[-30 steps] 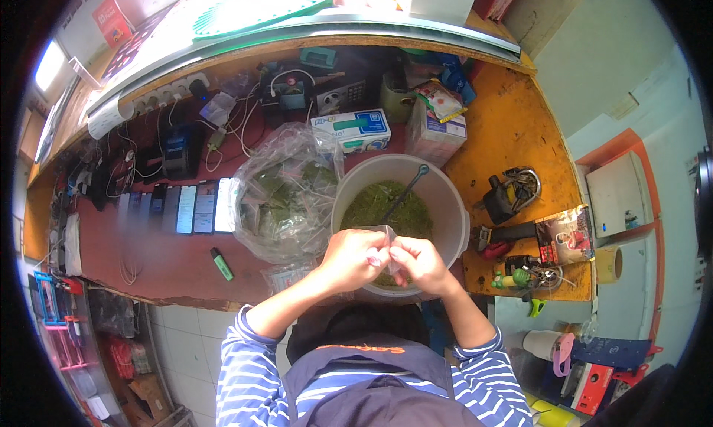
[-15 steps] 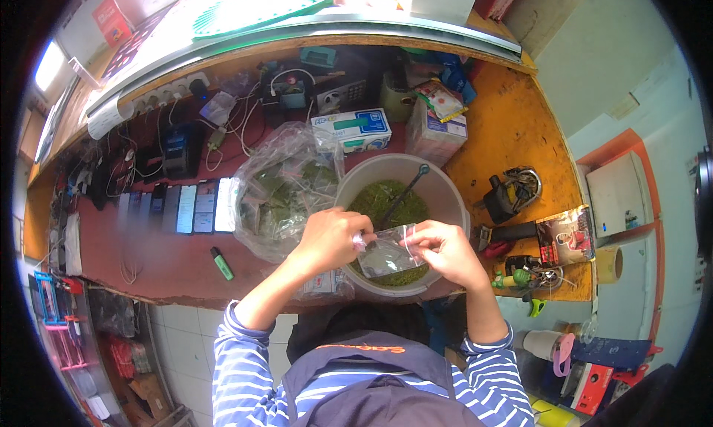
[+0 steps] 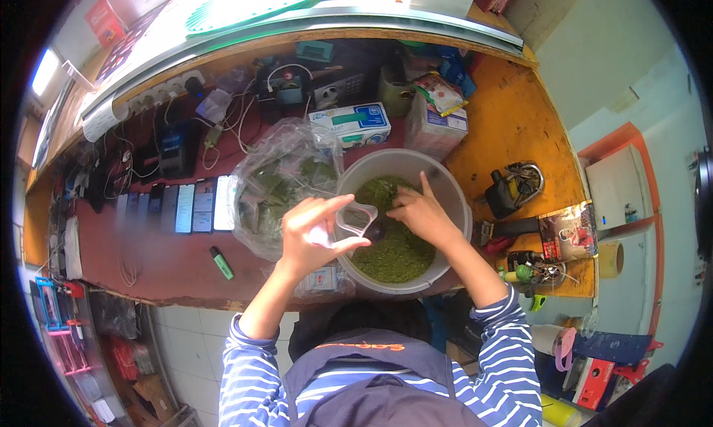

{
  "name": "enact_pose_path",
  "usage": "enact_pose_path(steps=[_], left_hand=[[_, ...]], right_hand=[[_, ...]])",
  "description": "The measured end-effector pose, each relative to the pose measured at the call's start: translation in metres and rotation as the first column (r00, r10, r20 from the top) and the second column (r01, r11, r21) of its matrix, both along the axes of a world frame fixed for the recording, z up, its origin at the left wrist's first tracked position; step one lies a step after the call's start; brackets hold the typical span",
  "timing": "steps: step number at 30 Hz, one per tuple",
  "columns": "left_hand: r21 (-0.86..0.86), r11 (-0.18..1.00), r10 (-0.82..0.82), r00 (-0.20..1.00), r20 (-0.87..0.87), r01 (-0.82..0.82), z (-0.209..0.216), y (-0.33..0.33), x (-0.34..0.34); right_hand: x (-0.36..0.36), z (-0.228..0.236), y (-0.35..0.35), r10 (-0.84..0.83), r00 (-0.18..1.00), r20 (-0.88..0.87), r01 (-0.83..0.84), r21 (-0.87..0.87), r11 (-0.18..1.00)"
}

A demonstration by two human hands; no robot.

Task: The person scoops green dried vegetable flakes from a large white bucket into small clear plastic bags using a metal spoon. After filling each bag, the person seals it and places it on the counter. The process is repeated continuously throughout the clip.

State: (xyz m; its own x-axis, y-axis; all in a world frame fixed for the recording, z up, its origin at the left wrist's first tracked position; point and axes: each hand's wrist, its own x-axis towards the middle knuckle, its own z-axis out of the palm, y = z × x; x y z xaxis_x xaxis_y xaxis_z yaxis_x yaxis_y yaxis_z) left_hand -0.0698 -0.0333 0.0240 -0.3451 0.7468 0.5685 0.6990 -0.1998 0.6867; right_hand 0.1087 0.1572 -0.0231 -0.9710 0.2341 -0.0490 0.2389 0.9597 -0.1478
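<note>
My left hand point(image 3: 312, 234) holds a small clear plastic bag point(image 3: 355, 217) by its sides, thumb and forefinger spreading its mouth wide at the left rim of a whitish bucket point(image 3: 458, 197). Shredded green herb point(image 3: 401, 260) lies in the bucket. Over it, the fingers of my right hand point(image 3: 425, 215) are closed on a dark spoon, whose handle they mostly cover. The dark spoon's bowl point(image 3: 376, 232) is beside the bag's mouth. Left of the bucket sits a large clear plastic bag point(image 3: 256, 182) holding small green-filled packets.
Several phones point(image 3: 203, 204) stand in a row at the left, with a green marker point(image 3: 221, 263) in front. Behind are a glove box point(image 3: 350, 124), a carton point(image 3: 434, 130) and cables point(image 3: 241, 122). A black clamp-like tool point(image 3: 512, 191) lies right.
My right hand has let go of the small bag and taken the spoon from the herb. My left hand now holds the bag's mouth open.
</note>
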Motion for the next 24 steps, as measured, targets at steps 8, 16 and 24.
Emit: enact_pose_path(steps=[8,16,24], left_hand=[[0.075,0.997,0.002,0.969,0.248,-0.021,0.009,-0.013,-0.014],[0.181,0.983,-0.069,0.984,0.166,0.038,0.007,-0.006,-0.016],[0.136,0.982,-0.165,0.940,0.297,0.130,-0.004,-0.005,-0.011]], right_hand=[[0.028,0.009,-0.022,-0.103,0.993,0.048,0.109,-0.132,0.985],[0.038,0.027,-0.018,-0.218,0.976,-0.013,0.217,-0.073,0.973],[0.058,0.043,-0.055,-0.020,1.000,0.003,0.020,0.061,0.998]])
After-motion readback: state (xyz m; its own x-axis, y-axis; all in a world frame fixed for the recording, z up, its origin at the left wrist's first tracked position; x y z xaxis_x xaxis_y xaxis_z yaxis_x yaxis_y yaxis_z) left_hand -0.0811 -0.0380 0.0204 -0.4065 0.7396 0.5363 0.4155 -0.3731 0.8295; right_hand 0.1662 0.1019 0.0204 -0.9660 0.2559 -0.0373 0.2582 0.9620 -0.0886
